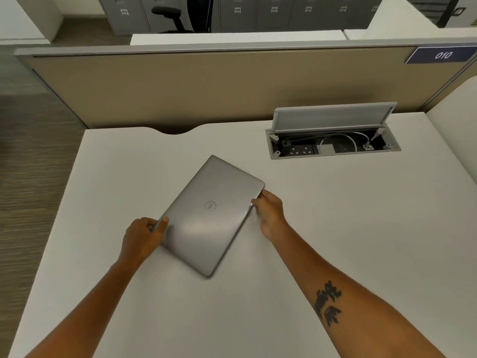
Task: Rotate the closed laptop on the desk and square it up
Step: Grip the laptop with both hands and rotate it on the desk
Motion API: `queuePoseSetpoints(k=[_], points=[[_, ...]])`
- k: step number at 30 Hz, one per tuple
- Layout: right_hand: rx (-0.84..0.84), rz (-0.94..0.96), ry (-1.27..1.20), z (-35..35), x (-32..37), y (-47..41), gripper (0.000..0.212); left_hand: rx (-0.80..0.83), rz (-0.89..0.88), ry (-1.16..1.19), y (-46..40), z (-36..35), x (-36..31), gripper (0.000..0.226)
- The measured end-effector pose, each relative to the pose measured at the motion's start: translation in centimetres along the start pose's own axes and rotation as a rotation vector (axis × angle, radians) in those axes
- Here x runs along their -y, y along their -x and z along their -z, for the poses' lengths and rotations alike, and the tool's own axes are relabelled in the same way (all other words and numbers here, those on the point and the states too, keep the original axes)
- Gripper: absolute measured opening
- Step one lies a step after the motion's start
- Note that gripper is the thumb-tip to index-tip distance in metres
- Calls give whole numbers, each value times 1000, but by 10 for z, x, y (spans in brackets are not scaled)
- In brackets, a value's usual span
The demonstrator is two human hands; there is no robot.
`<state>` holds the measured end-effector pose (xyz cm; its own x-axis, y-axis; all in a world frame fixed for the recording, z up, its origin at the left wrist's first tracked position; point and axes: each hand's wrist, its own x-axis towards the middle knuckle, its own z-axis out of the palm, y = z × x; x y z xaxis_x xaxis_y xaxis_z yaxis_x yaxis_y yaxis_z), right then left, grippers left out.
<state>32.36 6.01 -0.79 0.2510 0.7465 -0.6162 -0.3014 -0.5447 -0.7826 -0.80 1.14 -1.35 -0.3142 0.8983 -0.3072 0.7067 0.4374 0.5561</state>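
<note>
A closed silver laptop [209, 215] with a round logo on its lid lies on the white desk [335, 241], turned at a slant to the desk's edges, one corner pointing toward me. My left hand [143, 236] grips its left edge, thumb on the lid. My right hand [268, 210] holds the right edge near the far right corner, fingertips curled on the rim. The near corner of the laptop looks blurred.
An open cable box [333, 146] with sockets and white cables is sunk into the desk at the back right, its lid raised. A beige partition [180, 86] runs along the back. The desk's left edge drops to carpet floor [31, 164].
</note>
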Motion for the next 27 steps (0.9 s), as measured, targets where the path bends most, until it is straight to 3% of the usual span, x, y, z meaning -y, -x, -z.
queuePoseSetpoints(k=[4,10,18,24,27], points=[[55,31,25,4,6,-1,45,0,27,11,33,-9,2,58],[111,40,119,12,7,4,42,41,53,9,55,-13,3,43],[135,18,181,19,-27,42,46,121,-51,43,31,-23,-31,61],[133,-14,187,24,-58,70,44,176,-67,101,2,-28,-67,56],[133,-25,195,24,-70,77,53,204,-67,123,-10,-29,-81,54]])
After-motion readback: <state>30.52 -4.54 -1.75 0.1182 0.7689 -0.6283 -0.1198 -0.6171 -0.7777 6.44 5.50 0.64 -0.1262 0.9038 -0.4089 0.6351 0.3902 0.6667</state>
